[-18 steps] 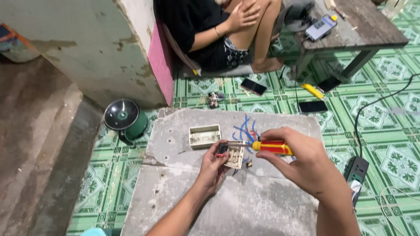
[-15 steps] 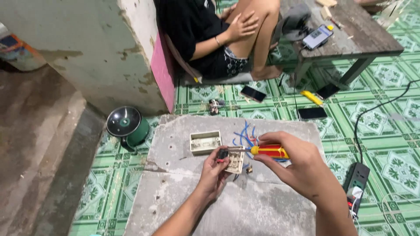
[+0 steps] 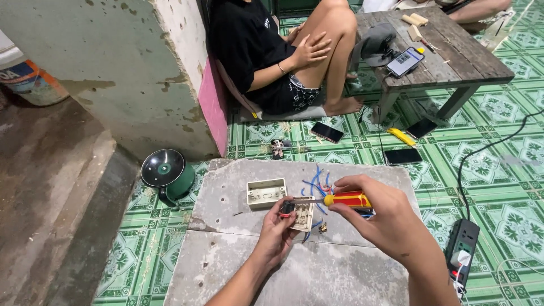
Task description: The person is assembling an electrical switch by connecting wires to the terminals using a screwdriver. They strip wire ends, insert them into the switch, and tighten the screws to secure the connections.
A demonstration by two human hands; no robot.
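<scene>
Head view shows both hands over the grey surface [image 3: 226, 266]: the left hand [image 3: 277, 235] closed around a switch plate [image 3: 301, 214], steadying it, while the right hand [image 3: 385, 218] grips a screwdriver [image 3: 340, 200] whose tip meets it, blue wires [image 3: 317, 184] trailing behind.

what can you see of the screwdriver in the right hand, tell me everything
The screwdriver has a red handle with a yellow band at the front and a thin metal shaft. It lies about level, tip pointing left. The right hand grips the handle with its fingers over the top. The tip meets the small cream switch part held in the left hand, above the grey slab. Blue wires lie just behind it.
</scene>
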